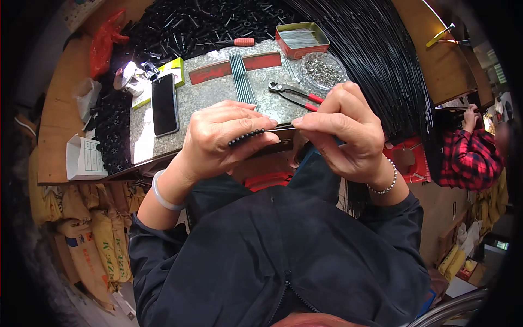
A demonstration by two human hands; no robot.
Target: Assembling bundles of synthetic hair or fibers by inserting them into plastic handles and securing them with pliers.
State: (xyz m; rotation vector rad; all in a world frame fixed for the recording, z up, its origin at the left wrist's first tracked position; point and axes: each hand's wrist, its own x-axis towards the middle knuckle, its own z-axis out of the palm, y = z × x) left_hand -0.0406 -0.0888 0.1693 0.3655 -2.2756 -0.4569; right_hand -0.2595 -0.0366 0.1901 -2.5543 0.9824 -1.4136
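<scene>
My left hand (224,131) is closed around a row of small black round pieces (246,137), whose ends show between thumb and fingers. My right hand (348,129) is pinched, thumb against index finger, on a thin wire (284,129) that spans the short gap to the left fingertips. How far the wire runs inside either hand is hidden. Both hands are held just over the near edge of a speckled stone slab (210,98). Beyond them a bundle of thin metal rods (239,71) lies across a red metal bar (212,71). Red-handled pincers (294,96) rest close to my right hand.
A phone (164,103) lies at the slab's left. At the back are a red-handled screwdriver (244,42), a tin of thin pins (301,38), a clear dish of small metal parts (323,71) and heaped black parts (201,22). Long black rods (376,49) fill the right; a co-worker (473,155) sits beyond.
</scene>
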